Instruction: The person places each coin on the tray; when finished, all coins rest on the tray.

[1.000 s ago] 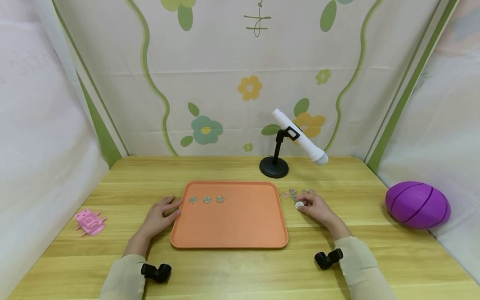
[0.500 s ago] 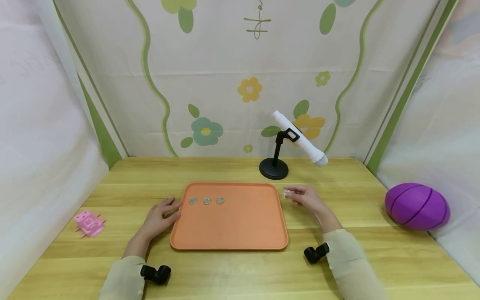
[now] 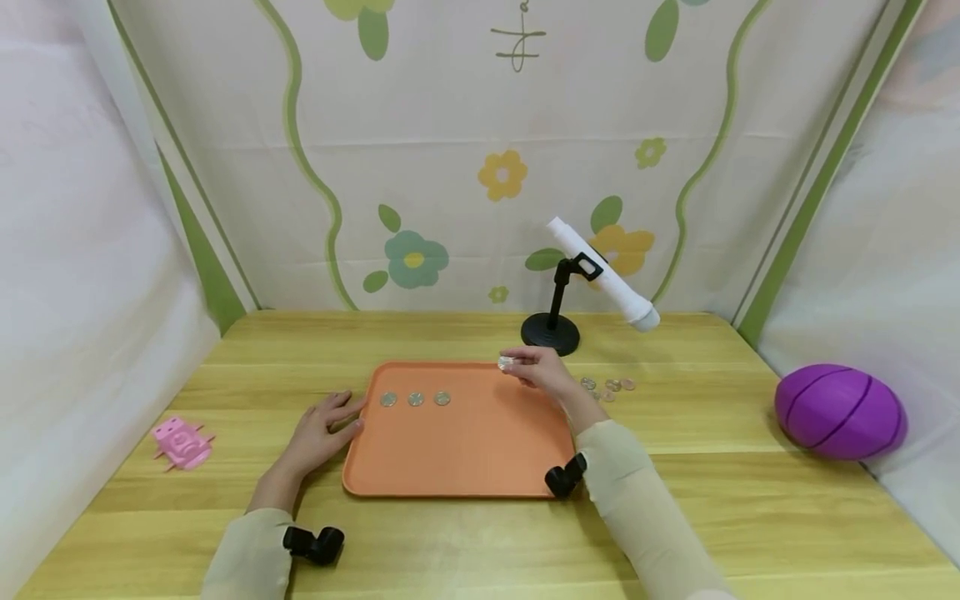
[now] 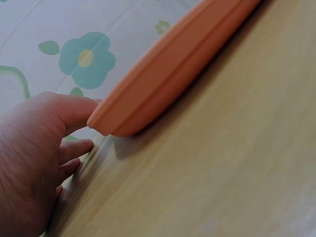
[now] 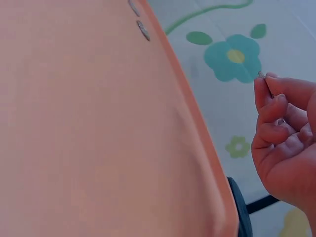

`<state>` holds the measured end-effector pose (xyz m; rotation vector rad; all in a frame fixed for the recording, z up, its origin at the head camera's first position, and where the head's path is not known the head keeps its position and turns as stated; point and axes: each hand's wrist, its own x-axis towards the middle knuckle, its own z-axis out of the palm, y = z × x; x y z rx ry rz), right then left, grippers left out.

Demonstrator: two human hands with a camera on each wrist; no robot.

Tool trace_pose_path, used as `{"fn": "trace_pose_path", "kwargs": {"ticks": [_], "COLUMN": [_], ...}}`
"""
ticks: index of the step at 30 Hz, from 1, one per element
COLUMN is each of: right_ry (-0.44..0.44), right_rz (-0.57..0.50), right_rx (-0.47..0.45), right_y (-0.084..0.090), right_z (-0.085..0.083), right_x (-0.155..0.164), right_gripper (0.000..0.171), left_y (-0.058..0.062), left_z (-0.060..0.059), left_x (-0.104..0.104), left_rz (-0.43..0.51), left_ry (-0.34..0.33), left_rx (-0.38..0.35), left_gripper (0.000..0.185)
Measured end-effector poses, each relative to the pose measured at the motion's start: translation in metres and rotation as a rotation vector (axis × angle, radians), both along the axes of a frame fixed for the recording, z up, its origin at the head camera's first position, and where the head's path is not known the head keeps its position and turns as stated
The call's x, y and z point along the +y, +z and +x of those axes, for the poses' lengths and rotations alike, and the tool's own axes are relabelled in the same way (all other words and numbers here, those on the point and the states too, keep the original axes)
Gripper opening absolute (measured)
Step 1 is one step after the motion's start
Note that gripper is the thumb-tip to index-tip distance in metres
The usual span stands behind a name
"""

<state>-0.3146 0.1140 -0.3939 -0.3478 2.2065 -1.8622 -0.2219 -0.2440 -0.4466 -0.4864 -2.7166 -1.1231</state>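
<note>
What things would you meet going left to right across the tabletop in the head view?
pink toy → left hand → orange tray → loose coins → purple ball

three coins (image 3: 415, 399) sat on one orange tray (image 3: 465, 467), one coin (image 3: 506, 362) was pinched, roughly four loose coins (image 3: 609, 386) lay on the desk (image 3: 465, 542)
</note>
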Motion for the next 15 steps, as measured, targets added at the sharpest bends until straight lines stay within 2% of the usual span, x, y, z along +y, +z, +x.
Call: {"fn": "trace_pose_path", "kwargs": {"ticks": [9, 15], "right_ry": [0.092, 0.114], "right_rz": [0.109, 0.116], "right_rx": [-0.09, -0.101], "right_y": [-0.019, -0.03], "right_z": [-0.005, -0.001], "right_x": [-0.031, -0.034], "right_gripper": [0.033, 0.032], "left_y": [0.0, -0.001], "left_z": [-0.001, -0.001], "left_x": [0.0, 0.0], "left_rz": [0.003, 0.01], "left_ry": [0.001, -0.011], "left_rx": [0.005, 0.007], "left_gripper": [0.042, 0.042]}}
